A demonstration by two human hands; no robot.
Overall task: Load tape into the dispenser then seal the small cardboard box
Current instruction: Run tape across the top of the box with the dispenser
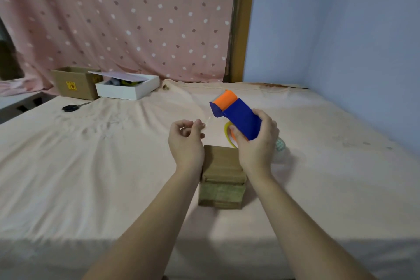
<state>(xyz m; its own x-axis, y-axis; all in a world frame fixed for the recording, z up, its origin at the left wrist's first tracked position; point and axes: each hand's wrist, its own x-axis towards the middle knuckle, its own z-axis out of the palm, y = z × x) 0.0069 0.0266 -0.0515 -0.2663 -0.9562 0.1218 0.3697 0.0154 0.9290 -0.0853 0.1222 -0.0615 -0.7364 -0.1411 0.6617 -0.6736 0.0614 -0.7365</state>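
Note:
My right hand [259,141] grips a blue tape dispenser [241,118] with an orange roller at its far end, held above the bed. A yellow-rimmed tape roll [229,134] shows under the dispenser, by my right fingers. A thin strip of clear tape [209,119] runs from the dispenser's mouth to my left hand [186,141], which pinches its end between thumb and fingertips. The small cardboard box [222,177] sits on the sheet below and between my wrists, its top flaps closed.
A larger open cardboard box [75,84] and a white box [127,87] with a loose lid stand at the back left. Black scissors [72,107] lie on the sheet. A clear patterned object [280,145] sits behind my right hand. A blue wall is on the right.

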